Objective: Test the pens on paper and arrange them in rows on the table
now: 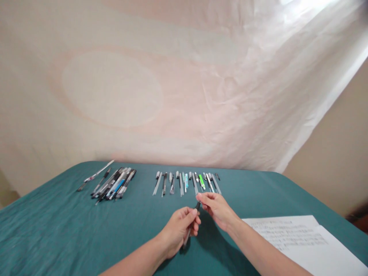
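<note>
In the middle of the near table, my left hand [182, 226] is closed round a pen [187, 237] with a clear barrel and a dark grip. The pen slants, its lower end pointing down toward me and its dark end up toward my other hand. My right hand [215, 207] pinches at that upper end, thumb and fingertips together. Whether a small part sits between those fingertips is too small to tell. Just beyond the hands lies a row of pens, caps and pen parts, among them a bright green piece [201, 181].
A heap of pens [115, 184] lies at the left, with a long white-and-dark pen-like stick [97, 172] beside it. Sheets of paper with handwriting [296, 237] lie at the right. A green cloth [57, 226] covers the table; a pale fabric sheet [184, 88] hangs behind.
</note>
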A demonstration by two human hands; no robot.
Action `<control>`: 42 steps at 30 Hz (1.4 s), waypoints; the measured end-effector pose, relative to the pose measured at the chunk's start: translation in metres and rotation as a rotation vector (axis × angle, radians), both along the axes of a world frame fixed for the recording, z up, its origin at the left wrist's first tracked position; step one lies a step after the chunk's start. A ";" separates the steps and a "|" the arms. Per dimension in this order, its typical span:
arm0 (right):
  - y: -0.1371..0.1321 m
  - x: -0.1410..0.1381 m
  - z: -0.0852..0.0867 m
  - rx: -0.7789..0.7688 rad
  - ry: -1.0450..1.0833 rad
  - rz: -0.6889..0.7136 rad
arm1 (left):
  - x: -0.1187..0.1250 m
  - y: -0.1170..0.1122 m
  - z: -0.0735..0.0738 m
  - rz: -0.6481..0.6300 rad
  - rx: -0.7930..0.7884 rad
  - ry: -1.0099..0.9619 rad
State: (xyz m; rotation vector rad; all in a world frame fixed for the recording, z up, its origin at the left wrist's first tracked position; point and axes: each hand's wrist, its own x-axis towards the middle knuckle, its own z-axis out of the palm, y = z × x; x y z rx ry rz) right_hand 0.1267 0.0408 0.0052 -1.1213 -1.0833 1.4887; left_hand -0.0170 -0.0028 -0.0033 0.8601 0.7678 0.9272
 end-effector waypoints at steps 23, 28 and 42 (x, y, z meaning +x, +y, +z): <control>-0.004 -0.005 -0.005 -0.018 0.134 0.104 | -0.002 0.007 -0.006 0.004 -0.013 -0.069; 0.000 -0.003 -0.010 -0.015 0.138 0.066 | -0.002 0.006 -0.005 0.004 -0.005 -0.061; -0.002 -0.004 -0.007 0.000 0.194 0.091 | -0.002 0.006 -0.005 -0.007 -0.018 -0.066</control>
